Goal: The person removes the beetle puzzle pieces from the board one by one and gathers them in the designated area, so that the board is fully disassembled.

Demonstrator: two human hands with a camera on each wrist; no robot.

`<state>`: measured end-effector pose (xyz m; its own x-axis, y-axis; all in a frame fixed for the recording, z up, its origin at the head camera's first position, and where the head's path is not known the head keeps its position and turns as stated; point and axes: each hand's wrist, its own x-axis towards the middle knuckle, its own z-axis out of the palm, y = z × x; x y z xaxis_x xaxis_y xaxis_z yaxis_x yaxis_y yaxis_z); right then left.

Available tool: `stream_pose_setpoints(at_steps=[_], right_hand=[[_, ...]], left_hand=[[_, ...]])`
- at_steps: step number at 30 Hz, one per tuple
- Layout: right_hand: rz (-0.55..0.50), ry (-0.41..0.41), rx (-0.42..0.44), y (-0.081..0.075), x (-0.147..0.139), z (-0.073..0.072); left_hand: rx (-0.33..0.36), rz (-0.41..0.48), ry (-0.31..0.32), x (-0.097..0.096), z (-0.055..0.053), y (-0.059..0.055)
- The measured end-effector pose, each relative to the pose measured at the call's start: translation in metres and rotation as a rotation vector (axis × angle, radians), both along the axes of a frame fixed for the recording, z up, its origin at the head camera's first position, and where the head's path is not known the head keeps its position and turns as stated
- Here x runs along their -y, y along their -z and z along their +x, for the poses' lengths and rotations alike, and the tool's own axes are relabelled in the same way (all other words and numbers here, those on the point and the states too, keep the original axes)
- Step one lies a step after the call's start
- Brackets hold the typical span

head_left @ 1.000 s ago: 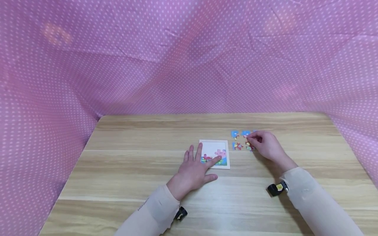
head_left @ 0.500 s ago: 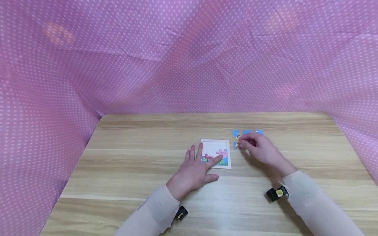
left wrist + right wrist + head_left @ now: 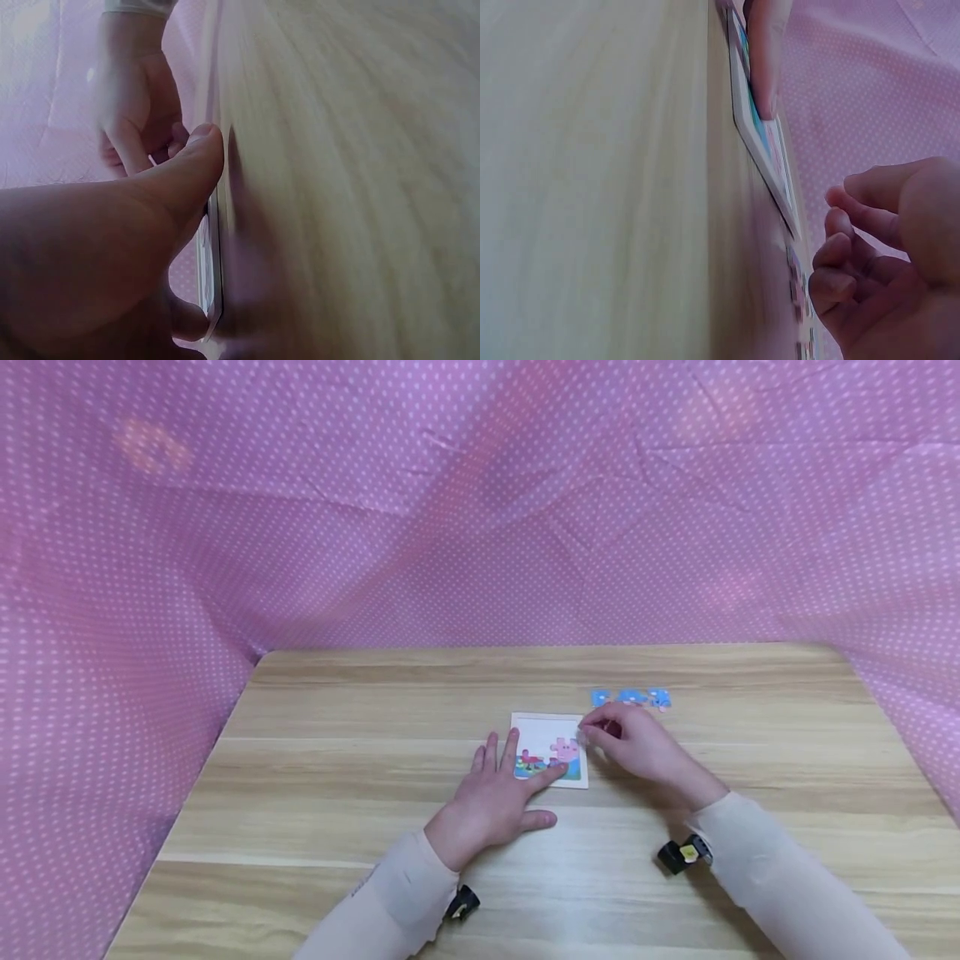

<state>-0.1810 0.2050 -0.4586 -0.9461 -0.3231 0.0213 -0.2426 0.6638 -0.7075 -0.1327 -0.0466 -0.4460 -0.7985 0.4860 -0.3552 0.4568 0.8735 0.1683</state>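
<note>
Smooth wood-grain table (image 3: 360, 710), creased cloth backdrop (image 3: 480, 527)

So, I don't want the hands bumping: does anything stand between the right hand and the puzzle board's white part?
Nothing visible does: the right hand is at the right edge of the puzzle board, with its white part beyond. The left hand reaches over the board's left edge and lower part, off that path.

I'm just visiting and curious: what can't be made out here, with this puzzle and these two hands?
- Head view: whether the right hand holds a piece; its own fingers cover that, and the tips are small.
- Head view: what lies beneath that hand, near the loose puzzle pieces.
- Head view: parts of the puzzle board under the left hand.
- Left wrist view: the board's picture, seen nearly edge-on.
- Right wrist view: loose pieces' designs, blurred and edge-on.
</note>
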Motion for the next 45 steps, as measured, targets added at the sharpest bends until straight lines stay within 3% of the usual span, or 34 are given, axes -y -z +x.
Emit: stream_pose_setpoints(at_steps=[9,16,22,32,45], right_hand=[[-0.002,-0.003,0.032,-0.004,0.015,-0.004],[0.007,-0.019,0.042,0.005,0.020,0.000],[-0.020,0.020,0.062,0.009,0.023,0.002],[-0.005,0.059,0.018,0.012,0.028,0.002],[0.064,0.041,0.072,0.007,0.036,0.000]], left_hand=[[-0.010,-0.013,-0.041,-0.002,-0.002,-0.001],[-0.003,-0.010,-0.040,-0.003,0.000,0.002],[0.013,0.007,-0.049,-0.002,0.001,0.004],[-0.010,-0.007,-0.029,-0.001,-0.002,0.003],[0.012,-0.014,-0.041,-0.003,-0.002,0.002]])
